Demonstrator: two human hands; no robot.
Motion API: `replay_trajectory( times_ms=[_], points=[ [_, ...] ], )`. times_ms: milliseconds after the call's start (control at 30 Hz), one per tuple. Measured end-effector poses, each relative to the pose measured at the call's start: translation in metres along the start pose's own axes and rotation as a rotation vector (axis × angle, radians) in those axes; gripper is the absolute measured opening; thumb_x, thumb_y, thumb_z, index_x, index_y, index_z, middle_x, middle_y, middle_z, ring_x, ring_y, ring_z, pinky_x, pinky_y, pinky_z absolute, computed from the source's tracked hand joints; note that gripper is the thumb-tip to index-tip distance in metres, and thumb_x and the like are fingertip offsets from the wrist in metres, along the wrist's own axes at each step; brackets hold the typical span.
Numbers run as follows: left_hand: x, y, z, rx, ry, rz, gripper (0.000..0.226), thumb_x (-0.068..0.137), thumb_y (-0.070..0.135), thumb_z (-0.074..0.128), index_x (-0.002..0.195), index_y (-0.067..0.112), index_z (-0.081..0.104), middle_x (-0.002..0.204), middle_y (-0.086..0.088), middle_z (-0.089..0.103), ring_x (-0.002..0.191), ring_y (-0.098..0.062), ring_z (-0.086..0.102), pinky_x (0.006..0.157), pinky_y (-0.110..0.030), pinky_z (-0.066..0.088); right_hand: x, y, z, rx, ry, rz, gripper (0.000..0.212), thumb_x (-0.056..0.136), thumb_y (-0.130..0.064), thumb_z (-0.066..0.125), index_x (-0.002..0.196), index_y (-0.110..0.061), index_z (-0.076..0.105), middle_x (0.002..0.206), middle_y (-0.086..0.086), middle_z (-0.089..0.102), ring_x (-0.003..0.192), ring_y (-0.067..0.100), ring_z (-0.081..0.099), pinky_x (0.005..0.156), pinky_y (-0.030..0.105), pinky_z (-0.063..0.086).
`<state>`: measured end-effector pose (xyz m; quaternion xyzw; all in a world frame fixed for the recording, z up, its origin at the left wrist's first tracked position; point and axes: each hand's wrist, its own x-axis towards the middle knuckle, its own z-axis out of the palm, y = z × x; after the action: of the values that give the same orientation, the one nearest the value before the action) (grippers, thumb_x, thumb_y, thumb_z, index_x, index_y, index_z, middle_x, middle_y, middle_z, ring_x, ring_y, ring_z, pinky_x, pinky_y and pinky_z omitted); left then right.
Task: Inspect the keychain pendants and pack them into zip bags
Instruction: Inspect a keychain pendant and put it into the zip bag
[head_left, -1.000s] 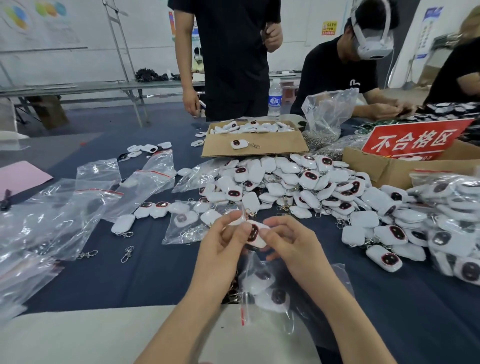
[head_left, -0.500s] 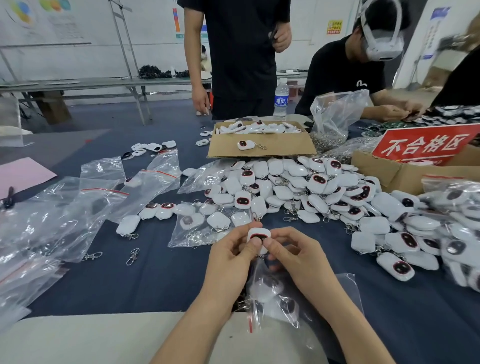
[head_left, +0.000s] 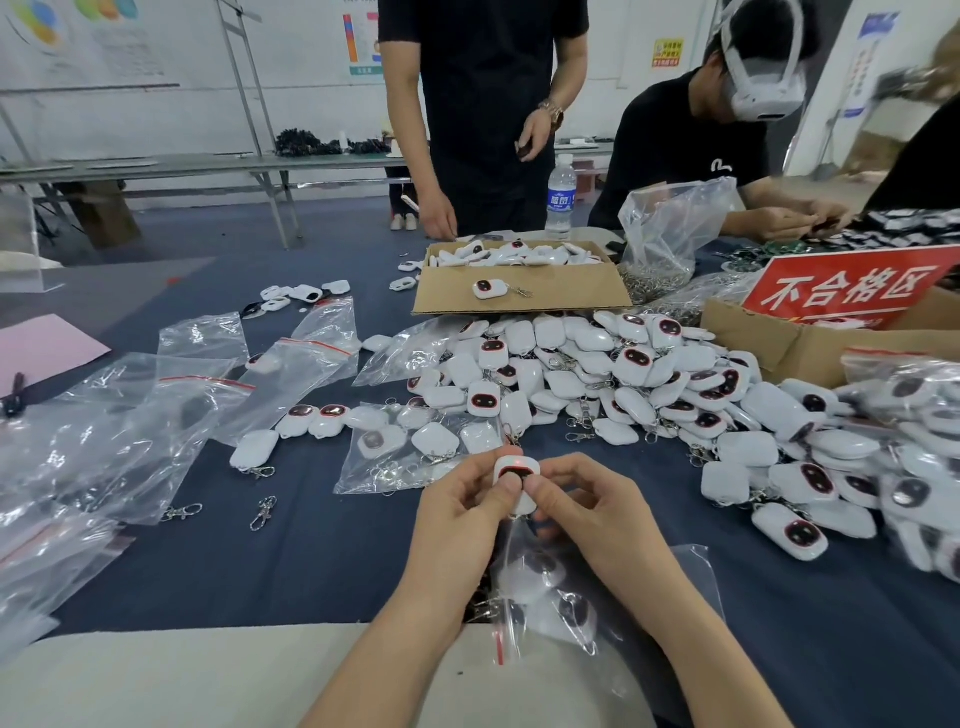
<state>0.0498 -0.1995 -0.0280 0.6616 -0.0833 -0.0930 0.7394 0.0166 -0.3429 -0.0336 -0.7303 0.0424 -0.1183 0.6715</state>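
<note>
— Pinched the white pendant with left grip and right grip together, dark face up.
— Held it just above the part-filled zip bag, near the counter's front edge.

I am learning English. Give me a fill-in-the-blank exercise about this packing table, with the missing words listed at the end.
1. The left hand and the right hand together hold one white ____.
2. The zip bag under the hands has a ____ seal strip.
3. The water bottle stands behind the cardboard ____.
4. The cloth on the table is dark ____.
Missing words: pendant; red; box; blue.
</note>
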Motion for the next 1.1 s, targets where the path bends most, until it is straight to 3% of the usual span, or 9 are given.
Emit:
replay_trajectory(
  times_ms=[200,400,533,700,833,1100],
  points=[
    [0.001,-0.001,0.000,0.009,-0.054,0.032,0.023,0.097,0.015,0.065,0.117,0.026,0.072,0.108,0.007,0.077,0.106,-0.007,0.070,0.091,-0.021,0.051,0.001,0.001,0.000,0.042,0.026,0.054,0.002,0.091,-0.024,0.073,0.092,-0.023,0.075,0.069,-0.001,0.073,0.059,0.010,0.067,0.057,0.018,0.054],
    [0.002,-0.002,0.001,-0.011,-0.063,0.047,0.025,0.095,0.012,0.067,0.118,0.022,0.072,0.106,0.004,0.078,0.104,-0.009,0.071,0.086,-0.016,0.053,0.002,0.001,-0.001,0.048,0.024,0.056,0.004,0.092,-0.024,0.071,0.092,-0.021,0.074,0.066,-0.002,0.071,0.058,0.009,0.066,0.058,0.017,0.053],
    [0.003,-0.001,0.001,0.024,-0.047,0.055,0.027,0.094,0.012,0.068,0.117,0.026,0.073,0.106,0.004,0.078,0.105,-0.013,0.071,0.098,-0.028,0.053,0.003,0.003,-0.002,0.049,0.024,0.069,0.006,0.092,-0.028,0.071,0.088,-0.026,0.075,0.068,0.002,0.072,0.059,0.012,0.066,0.062,0.021,0.055],
    [0.000,-0.001,0.002,0.104,-0.094,0.094,0.042,0.095,0.005,0.066,0.119,0.039,0.066,0.107,0.013,0.076,0.102,-0.004,0.070,0.087,-0.016,0.053,0.005,0.005,-0.004,0.046,0.057,0.042,0.009,0.092,-0.029,0.071,0.087,-0.034,0.076,0.072,0.002,0.075,0.063,0.011,0.069,0.061,0.017,0.054],
    [0.000,-0.004,0.003,0.132,-0.047,0.104,0.046,0.094,0.002,0.066,0.117,0.042,0.067,0.108,0.013,0.075,0.104,-0.005,0.069,0.094,-0.024,0.053,0.006,0.007,-0.002,0.047,0.051,0.019,0.017,0.091,-0.026,0.072,0.086,-0.042,0.075,0.075,0.001,0.076,0.066,0.010,0.070,0.064,0.018,0.056],
    [0.001,-0.004,0.004,0.142,-0.013,0.096,0.049,0.091,-0.005,0.066,0.101,0.042,0.071,0.097,0.014,0.077,0.091,-0.002,0.071,0.075,-0.010,0.050,0.007,0.012,-0.003,0.068,0.025,0.030,0.011,0.091,-0.020,0.072,0.085,-0.028,0.076,0.074,0.004,0.076,0.066,0.010,0.069,0.064,0.020,0.057]
  ],
)
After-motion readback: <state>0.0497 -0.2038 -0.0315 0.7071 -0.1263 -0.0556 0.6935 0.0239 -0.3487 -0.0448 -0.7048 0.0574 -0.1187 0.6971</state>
